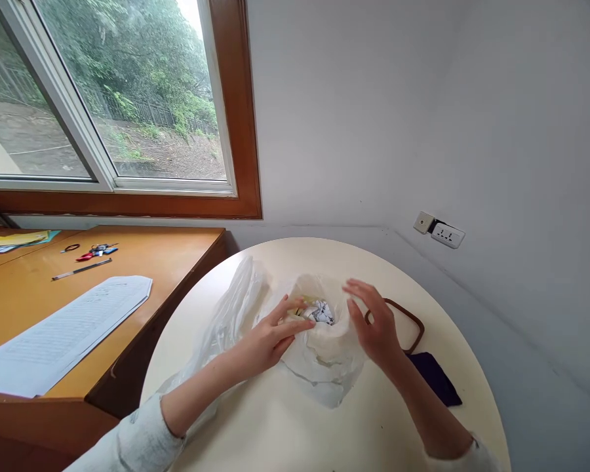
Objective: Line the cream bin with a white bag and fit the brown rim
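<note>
A translucent white plastic bag stands on the round table in front of me, its mouth open and its rim folded outward. Crumpled printed paper lies inside it. My left hand reaches over the bag's left rim with its fingers stretched out and apart. At the right side of the opening is my right hand, thumb and fingers spread, slightly blurred. Neither hand visibly grips anything. To the left, a long clear plastic bag is spread out, partly under my left forearm.
A brown rounded frame and a dark purple cloth lie by my right forearm on the cream round table. The wooden desk at left holds papers, a pen and keys. Wall sockets are at right.
</note>
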The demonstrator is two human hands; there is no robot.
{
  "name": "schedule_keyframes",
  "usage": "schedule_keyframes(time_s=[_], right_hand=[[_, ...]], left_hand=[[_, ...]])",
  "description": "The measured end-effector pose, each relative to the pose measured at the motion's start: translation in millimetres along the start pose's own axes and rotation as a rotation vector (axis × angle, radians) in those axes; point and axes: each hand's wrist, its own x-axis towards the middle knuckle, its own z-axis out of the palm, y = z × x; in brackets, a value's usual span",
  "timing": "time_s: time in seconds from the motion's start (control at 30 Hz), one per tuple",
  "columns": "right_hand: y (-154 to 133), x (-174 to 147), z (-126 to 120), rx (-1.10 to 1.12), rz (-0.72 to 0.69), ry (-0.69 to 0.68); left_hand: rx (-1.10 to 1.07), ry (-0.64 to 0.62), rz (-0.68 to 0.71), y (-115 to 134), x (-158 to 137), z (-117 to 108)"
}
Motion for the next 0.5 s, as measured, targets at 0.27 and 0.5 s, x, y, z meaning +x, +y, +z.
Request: schedule_keyframes(time_s=[0.27,0.5], right_hand=[[30.7,24.5,29.9,0.483,0.536,-0.143],[40.2,-2.4,60.6,0.748,0.685,0.016]], left_hand=[[-0.288,0.084,-0.337,-4.2,-15.5,19.5],[-0.806,0.111,-0.445,-11.6,-7.5,46.9]])
